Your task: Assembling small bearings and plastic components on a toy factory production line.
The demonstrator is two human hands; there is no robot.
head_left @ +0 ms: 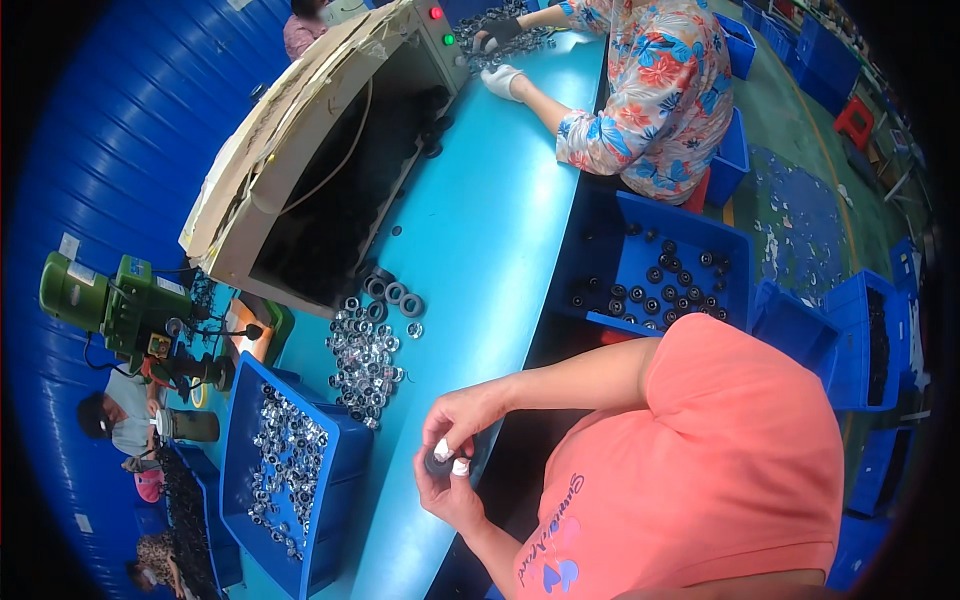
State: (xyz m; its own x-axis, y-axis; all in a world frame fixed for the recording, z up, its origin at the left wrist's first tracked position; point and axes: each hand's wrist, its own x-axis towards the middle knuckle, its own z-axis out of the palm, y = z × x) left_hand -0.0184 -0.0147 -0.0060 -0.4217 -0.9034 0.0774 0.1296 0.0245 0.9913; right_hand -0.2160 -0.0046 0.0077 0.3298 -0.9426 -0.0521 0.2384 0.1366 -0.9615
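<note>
Over the edge of the turquoise work surface (497,240), my two hands hold a small dark round ring-like part (438,464) between them. My right hand (462,411) closes on its upper side, and my left hand (452,497) grips it from below. White tape wraps both thumb tips. The fingers hide much of the part, so whether something sits inside it is unclear. Beyond my hands lies a pile of clear, shiny wheel-like hubs (365,352). Several black rings (396,292) rest at that pile's far end.
A blue bin (345,470) of similar hubs stands left of my hands. Another blue bin (735,255) holds black wheels. A cream machine housing (235,215) and a green press (125,310) line the far side. A co-worker in a floral shirt (650,95) handles dark parts farther along.
</note>
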